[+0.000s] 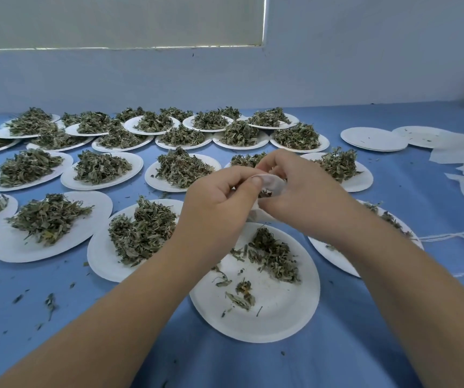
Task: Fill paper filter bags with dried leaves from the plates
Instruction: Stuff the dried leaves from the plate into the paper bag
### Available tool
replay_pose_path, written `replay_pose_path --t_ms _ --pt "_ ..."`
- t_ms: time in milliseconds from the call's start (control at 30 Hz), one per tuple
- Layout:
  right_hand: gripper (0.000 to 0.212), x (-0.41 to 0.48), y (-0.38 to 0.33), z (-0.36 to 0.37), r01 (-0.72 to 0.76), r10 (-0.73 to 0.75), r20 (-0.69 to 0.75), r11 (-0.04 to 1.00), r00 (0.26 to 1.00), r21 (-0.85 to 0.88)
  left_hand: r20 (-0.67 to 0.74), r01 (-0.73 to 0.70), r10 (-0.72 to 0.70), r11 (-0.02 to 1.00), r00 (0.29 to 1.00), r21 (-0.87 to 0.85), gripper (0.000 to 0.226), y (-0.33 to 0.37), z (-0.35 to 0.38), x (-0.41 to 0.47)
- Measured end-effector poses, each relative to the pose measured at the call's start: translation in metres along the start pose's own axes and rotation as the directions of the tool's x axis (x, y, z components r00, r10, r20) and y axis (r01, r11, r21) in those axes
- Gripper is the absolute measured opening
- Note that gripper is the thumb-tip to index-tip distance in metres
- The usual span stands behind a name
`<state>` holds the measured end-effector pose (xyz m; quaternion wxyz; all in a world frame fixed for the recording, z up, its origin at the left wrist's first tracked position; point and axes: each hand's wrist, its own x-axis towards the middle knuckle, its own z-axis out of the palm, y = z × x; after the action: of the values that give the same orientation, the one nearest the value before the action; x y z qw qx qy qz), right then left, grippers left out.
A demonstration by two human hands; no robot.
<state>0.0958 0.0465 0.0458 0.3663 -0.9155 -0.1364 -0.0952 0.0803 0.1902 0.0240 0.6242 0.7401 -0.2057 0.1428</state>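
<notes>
A blue table (365, 345) carries a plate (281, 326) toward its near edge, with a few dried leaves (275, 253) on it. Above the plate's far rim, the left hand (217, 200) and right hand (301, 191) meet, both pinching a small white filter bag (271, 182) between them.

Blue table covering (410, 197) beneath a pale wall (365, 65) and a drawn window blind (113, 21)

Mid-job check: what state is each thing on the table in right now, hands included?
left hand: pinches the filter bag.
right hand: pinches the filter bag.
filter bag: held above the near plate, leaves showing inside.
near plate: mostly emptied, a small heap left.
other leaf plates: heaped full.
stacked plates, far right: empty bar crumbs.
spare bags: lying flat, unfilled.
</notes>
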Motion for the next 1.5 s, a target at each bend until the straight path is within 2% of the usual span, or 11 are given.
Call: replay_pose_path --t_ms 67,133,300,367,467,567,700,867,1033,1233,1500 --pt "0.018 0.001 0.000 0.005 -0.006 0.006 -0.009 1.000 1.000 -0.022 0.004 -0.003 0.003 1.000 1.000 0.019 0.024 0.000 0.002 -0.001" --pt "0.019 -0.001 0.002 -0.001 -0.021 0.020 0.024 0.999 1.000 0.029 0.001 -0.007 0.007 0.999 1.000 0.046 0.024 -0.001 -0.001 -0.001" --pt "0.044 -0.009 0.011 -0.044 -0.062 0.041 0.159 0.989 0.986 0.133 -0.124 0.037 -0.029 0.998 0.992 0.059 0.022 -0.004 -0.011 0.003" --pt "0.050 -0.012 0.013 -0.054 -0.030 0.018 0.305 0.999 0.952 0.033 -0.166 0.047 -0.037 0.997 0.985 0.058 0.023 -0.004 -0.012 0.004" --pt "0.059 -0.017 0.011 -0.048 0.033 0.068 0.547 0.984 0.834 -0.173 -0.191 0.042 -0.033 0.998 0.981 0.045 0.023 -0.004 -0.014 0.005" --pt "0.071 -0.020 0.010 -0.035 0.092 0.113 0.627 0.954 0.771 -0.285 -0.203 0.033 -0.026 0.999 0.979 0.034 0.024 -0.004 -0.015 0.006" --pt "0.076 -0.022 0.009 -0.028 0.158 0.094 0.644 0.933 0.760 -0.323 -0.204 0.020 -0.012 0.999 0.979 0.039 0.023 -0.005 -0.015 0.007" --pt "0.069 -0.023 0.007 -0.020 0.201 0.067 0.643 0.920 0.763 -0.335 -0.202 0.004 0.006 0.999 0.979 0.052 0.024 -0.006 -0.015 0.007" --pt "0.061 -0.024 0.005 -0.016 0.201 0.074 0.641 0.916 0.764 -0.346 -0.214 -0.005 0.016 0.999 0.977 0.051 0.022 -0.008 -0.015 0.009" --pt "0.046 -0.023 0.005 -0.012 0.177 0.067 0.592 0.922 0.804 -0.344 -0.252 -0.047 0.068 0.995 0.965 0.091 0.022 -0.010 -0.014 0.012" --pt "0.025 -0.022 0.004 -0.006 0.132 0.067 0.536 0.936 0.842 -0.325 -0.245 -0.136 0.202 0.955 0.948 0.263 0.018 -0.015 -0.012 0.012"
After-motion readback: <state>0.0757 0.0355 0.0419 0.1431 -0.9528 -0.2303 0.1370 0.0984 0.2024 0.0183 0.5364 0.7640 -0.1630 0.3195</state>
